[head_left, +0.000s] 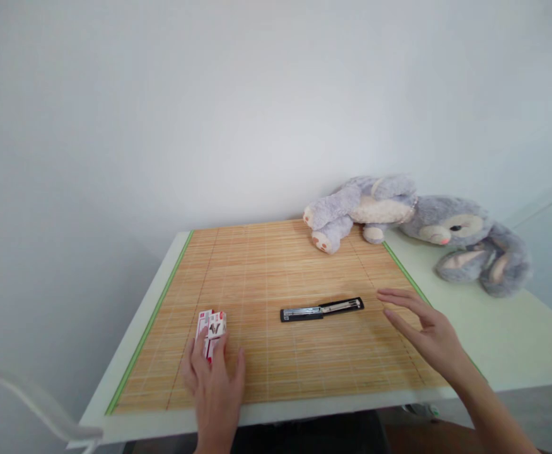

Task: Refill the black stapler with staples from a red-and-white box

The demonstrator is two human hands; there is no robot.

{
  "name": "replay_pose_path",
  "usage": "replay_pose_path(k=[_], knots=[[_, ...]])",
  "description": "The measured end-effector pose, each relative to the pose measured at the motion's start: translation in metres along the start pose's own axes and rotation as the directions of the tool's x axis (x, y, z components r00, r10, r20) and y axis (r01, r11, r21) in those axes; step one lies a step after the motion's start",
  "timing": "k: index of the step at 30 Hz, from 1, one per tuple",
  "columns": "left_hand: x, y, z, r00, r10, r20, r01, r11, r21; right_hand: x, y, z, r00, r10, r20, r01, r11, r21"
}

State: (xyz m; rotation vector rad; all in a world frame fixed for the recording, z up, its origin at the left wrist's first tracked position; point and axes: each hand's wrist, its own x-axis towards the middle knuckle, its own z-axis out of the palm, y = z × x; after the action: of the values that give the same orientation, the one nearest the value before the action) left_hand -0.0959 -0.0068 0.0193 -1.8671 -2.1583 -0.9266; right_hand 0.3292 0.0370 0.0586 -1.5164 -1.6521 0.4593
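Note:
Small red-and-white staple boxes lie together on the left part of the bamboo mat. The staple box [217, 321] on the right of the group has a picture printed on its face. My left hand [216, 384] is over the near end of these boxes, fingers apart and partly covering them; whether it touches them I cannot tell. A black stapler [322, 309], unfolded flat with its metal inside facing up, rests near the mat's middle. To the right of it, my right hand [427, 331] hovers open and holds nothing, fingertips pointing towards the stapler.
The bamboo mat [266, 265] with green edges covers much of the white table [498, 340]. At the back right a grey plush rabbit [384, 208] lies on its side, partly on the mat. A wall stands behind. A pale curved bar [34, 397] is at lower left.

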Motion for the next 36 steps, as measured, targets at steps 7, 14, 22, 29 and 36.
replay_pose_path(k=[7,14,22,29,36], knots=[[-0.026,-0.023,0.002,0.993,0.011,0.118,-0.015,0.999,0.033,-0.061,-0.039,0.069,0.952,0.303,-0.052,-0.29,0.942,0.168],[-0.032,0.008,0.028,0.924,0.262,0.279,-0.169,0.934,-0.315,-0.072,-0.066,0.118,0.82,0.487,0.301,-0.571,0.739,0.358],[-0.011,0.076,0.036,0.754,0.521,0.4,-0.28,0.805,-0.522,-0.063,-0.055,0.12,0.669,0.543,0.507,-0.74,0.554,0.383],[-0.008,0.075,0.04,0.759,0.497,0.422,-0.206,0.797,-0.568,-0.063,-0.033,0.113,0.646,0.507,0.571,-0.743,0.589,0.318],[-0.001,0.057,0.039,0.769,0.412,0.488,-0.174,0.87,-0.46,-0.056,-0.034,0.109,0.608,0.477,0.635,-0.755,0.595,0.276]])
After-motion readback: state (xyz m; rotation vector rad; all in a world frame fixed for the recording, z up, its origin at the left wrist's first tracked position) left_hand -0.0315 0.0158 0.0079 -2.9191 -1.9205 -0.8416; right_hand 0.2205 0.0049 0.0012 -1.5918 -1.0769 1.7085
